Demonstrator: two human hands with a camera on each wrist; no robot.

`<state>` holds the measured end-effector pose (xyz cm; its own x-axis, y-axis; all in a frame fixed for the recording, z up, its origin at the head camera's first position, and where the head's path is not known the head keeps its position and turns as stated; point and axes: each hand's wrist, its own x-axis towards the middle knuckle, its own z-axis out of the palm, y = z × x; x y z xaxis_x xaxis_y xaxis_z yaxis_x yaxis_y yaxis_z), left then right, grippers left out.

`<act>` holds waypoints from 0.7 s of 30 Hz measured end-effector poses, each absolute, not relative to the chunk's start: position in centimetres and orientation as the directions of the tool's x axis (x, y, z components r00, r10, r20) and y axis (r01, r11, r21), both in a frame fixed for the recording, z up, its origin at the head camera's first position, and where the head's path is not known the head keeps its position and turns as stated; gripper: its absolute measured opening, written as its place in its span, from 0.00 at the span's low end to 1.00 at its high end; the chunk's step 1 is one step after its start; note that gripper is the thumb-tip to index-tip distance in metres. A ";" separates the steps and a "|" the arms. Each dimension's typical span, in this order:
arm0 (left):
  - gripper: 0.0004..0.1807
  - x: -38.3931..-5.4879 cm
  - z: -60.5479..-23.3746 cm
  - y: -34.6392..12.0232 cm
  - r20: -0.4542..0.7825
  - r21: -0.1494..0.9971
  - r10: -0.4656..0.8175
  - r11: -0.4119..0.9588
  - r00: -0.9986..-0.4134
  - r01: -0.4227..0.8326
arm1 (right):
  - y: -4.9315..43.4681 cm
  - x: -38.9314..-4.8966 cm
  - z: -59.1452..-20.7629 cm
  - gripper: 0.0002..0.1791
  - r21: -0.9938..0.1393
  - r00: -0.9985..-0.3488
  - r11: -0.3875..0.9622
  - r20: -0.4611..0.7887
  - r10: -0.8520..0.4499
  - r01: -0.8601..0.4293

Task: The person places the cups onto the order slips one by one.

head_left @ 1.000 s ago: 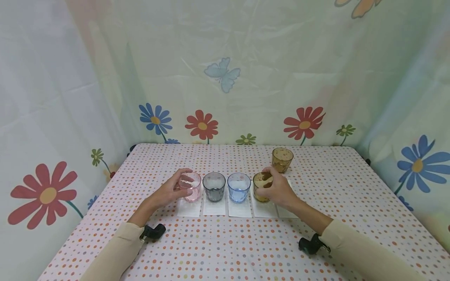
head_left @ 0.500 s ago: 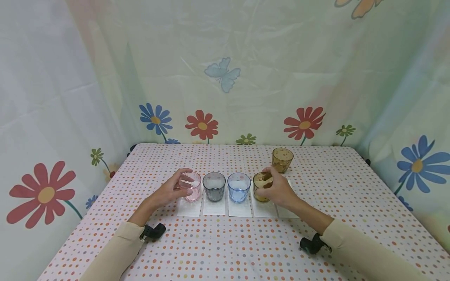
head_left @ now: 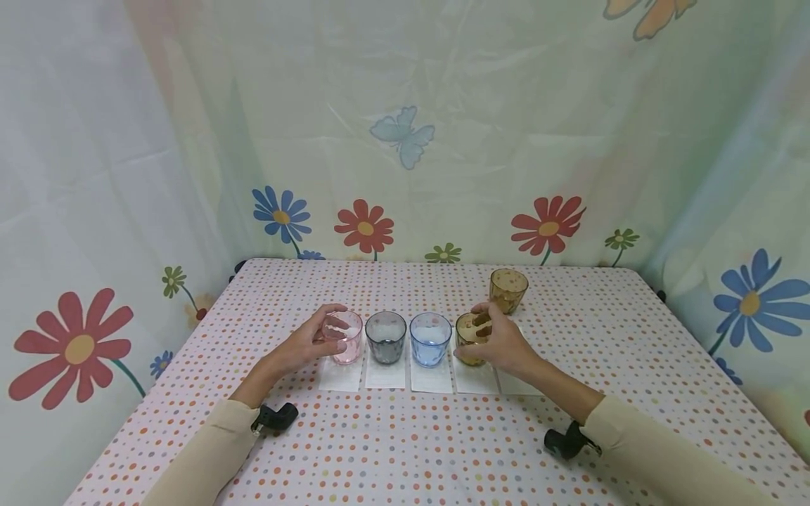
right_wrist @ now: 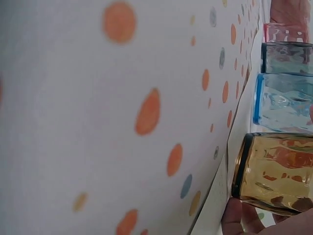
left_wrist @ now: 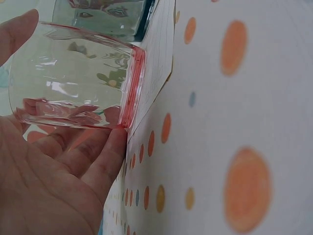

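Observation:
In the head view my left hand (head_left: pixel 310 342) curves around the left side of a pink glass (head_left: pixel 354 346), fingers behind it, thumb in front. The left wrist view has the thumb close by the rim and fingertips low on its side. My right hand (head_left: pixel 505 346) reaches around an amber glass (head_left: pixel 465 351) from the right. In the right wrist view, fingertips touch near the base of that amber glass (right_wrist: pixel 279 171). Between them stand a grey glass (head_left: pixel 386 339) and a blue glass (head_left: pixel 431 341), upright. These glasses form one row on white paper slips (head_left: pixel 432 381).
Another amber glass (head_left: pixel 508 289) stands behind the row, back right. The paper slip at the right end (head_left: pixel 519 384) lies partly under my right hand. A dotted cloth (head_left: pixel 392 450) covers the table. A flowered curtain (head_left: pixel 455 169) hangs behind the table's far edge.
My right thumb has shifted slightly left and toward me, across the front of the amber glass. The left hand and all the glasses stay in place.

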<state>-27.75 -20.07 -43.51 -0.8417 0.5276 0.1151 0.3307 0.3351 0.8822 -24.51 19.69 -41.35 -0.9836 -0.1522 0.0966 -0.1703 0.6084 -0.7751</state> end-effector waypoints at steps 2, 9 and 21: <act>0.38 -27.7 -43.5 -20.0 0.112 0.885 0.528 0.333 -0.842 0.327 | 19.8 -24.5 -41.5 0.51 -0.755 -0.978 0.623 0.127 -0.165 -0.203; 0.39 -27.8 -43.5 -19.9 0.116 0.879 0.531 0.338 -0.839 0.335 | 19.9 -24.4 -41.5 0.52 -0.729 -0.958 0.622 0.219 -0.185 -0.287; 0.40 -27.7 -43.4 -20.0 0.107 0.885 0.525 0.337 -0.844 0.322 | 20.1 -24.7 -41.4 0.39 -0.735 -0.940 0.589 0.301 -0.157 -0.334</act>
